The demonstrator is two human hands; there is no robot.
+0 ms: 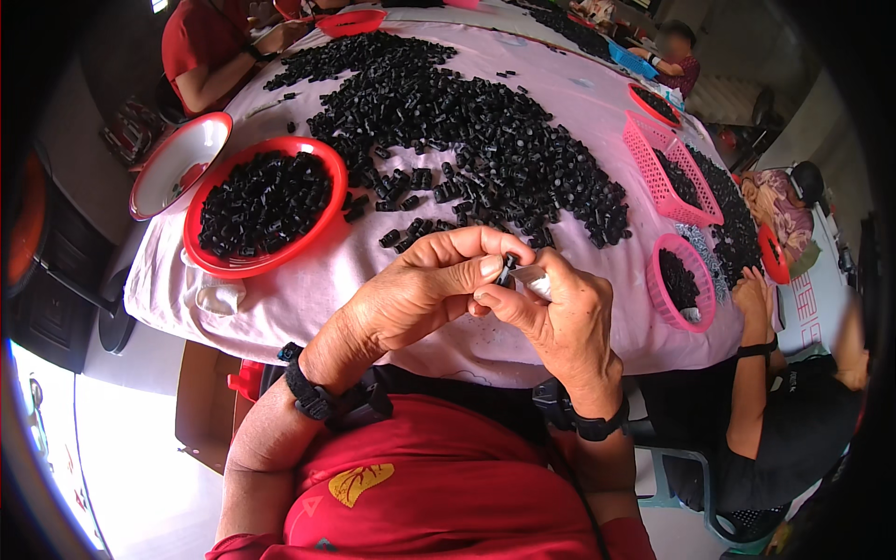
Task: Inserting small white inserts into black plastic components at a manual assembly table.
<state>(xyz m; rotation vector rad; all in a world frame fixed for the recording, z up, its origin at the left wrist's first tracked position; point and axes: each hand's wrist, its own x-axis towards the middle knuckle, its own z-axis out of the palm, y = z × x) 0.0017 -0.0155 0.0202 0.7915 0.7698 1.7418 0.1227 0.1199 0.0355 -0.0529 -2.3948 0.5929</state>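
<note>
Between the thumb and forefinger of my left hand is a small black cylindrical plastic part. My right hand is closed on a small, pale, flat piece that touches or nearly touches the part; its exact kind is unclear. Both hands meet in front of my chest, over the table's near edge. Just beyond them spreads a large heap of similar black parts on the pink tablecloth.
To the left stands a red basin full of black parts, beside a white basin with a red rim. A pink rectangular basket and a pink round basket sit at right. Other people work around the table; one person's hands are near right.
</note>
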